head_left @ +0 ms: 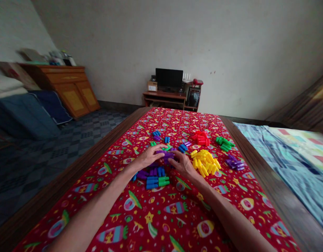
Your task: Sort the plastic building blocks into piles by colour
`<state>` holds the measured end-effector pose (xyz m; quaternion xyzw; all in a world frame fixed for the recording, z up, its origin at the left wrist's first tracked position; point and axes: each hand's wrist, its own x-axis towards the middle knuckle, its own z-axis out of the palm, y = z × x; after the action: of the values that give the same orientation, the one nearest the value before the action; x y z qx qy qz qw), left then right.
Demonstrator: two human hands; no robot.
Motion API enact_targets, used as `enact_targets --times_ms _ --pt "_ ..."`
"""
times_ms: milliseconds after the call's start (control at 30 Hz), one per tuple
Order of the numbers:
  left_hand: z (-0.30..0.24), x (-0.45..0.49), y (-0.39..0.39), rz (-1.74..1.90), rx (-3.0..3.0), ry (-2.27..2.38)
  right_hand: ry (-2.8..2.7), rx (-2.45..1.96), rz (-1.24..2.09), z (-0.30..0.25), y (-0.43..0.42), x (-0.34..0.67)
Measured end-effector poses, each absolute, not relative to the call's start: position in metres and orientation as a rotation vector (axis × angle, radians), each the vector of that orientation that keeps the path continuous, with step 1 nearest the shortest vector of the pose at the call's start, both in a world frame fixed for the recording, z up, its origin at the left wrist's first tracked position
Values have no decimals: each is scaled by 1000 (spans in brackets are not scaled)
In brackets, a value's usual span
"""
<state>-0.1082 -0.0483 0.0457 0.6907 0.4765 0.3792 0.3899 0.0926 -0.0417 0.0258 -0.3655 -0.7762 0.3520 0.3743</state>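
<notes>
Both hands are at a cluster of purple plastic peg-like pieces [166, 156] in the middle of the table. From the left, my left hand [150, 155] curls its fingers and thumb around the cluster's near end. My right hand [182, 163] grips the opposite side, its fingers partly hiding the pieces. Green pieces [166, 148] lie just behind the fingertips. Closer to me are blue pieces [152, 182], green pieces [163, 181] joined beside them, and more purple pieces [143, 174]. Beyond the hands are small blue pieces [167, 139] and a blue group [182, 148].
Yellow pieces [205, 162] are heaped right of my right hand, with red pieces [201, 138] behind. Farther right lie green pieces [224, 143] and purple pieces [234, 162]. A red patterned cloth [130, 224] covers the table; a bed [289, 157] stands alongside.
</notes>
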Motion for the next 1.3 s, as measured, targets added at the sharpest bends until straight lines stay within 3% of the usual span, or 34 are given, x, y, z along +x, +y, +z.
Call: enact_targets --times_ms 333,567,800,1033,1300 --pt "46 -121 -44 894 1987 1518 -2108 -1127 676 25 -33 105" --pt "44 -120 -43 1063 1779 1517 -1952 -917 1070 35 -27 107" --pt "49 -95 -55 1026 1788 1304 -2029 -876 1176 37 -33 105" --pt "61 -88 -64 978 1624 1261 -2075 -879 979 48 -31 111" --pt "58 -95 -56 996 1953 1349 -2086 -1070 582 95 -29 158"
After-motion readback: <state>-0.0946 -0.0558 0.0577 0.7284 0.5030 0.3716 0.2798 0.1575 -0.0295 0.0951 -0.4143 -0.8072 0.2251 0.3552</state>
